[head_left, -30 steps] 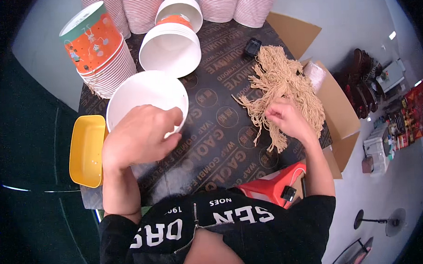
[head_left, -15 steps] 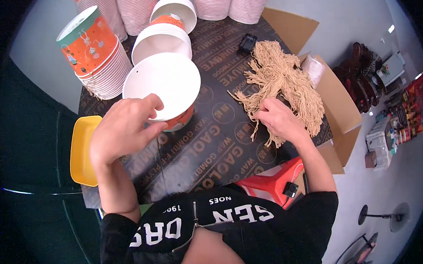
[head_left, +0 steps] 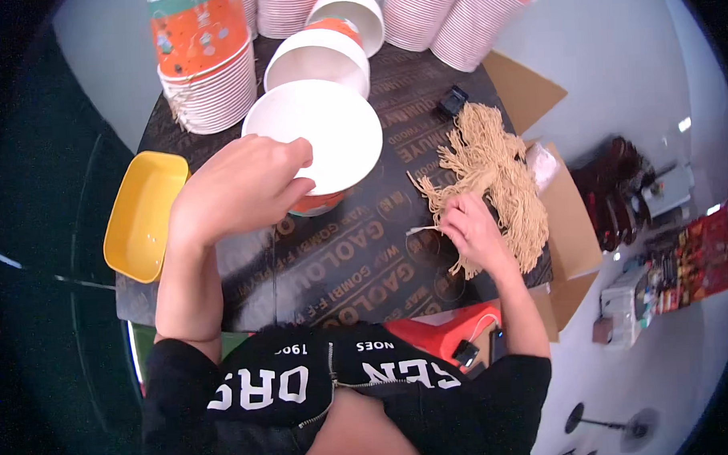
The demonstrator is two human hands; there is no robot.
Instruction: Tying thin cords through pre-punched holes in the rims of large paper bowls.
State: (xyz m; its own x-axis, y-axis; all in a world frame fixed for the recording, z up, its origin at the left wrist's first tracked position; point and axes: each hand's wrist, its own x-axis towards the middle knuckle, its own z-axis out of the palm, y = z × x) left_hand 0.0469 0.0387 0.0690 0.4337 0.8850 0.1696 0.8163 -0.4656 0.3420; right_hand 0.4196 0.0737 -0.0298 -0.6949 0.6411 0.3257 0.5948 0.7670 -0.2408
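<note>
My left hand is at the near-left rim of a white-lined paper bucket, with index finger over the inside and thumb at the outer side, gripping the rim. Orange printed wall shows below that rim. On the right, my right hand pinches a beige cord, whose pale end sticks out to the left of the fingers. The hand lies over the lower left of a loose bundle of beige cords spread on the dark table.
Behind the bucket lie more white-lined buckets. A nested bucket stack stands at the far left, above a yellow tub. A small black box sits by the cords. An open carton stands right of the dark table.
The whole view has shifted. My right hand now pinches a cord whose end protrudes leftward from the bundle. My left hand stays at the bucket's rim.
</note>
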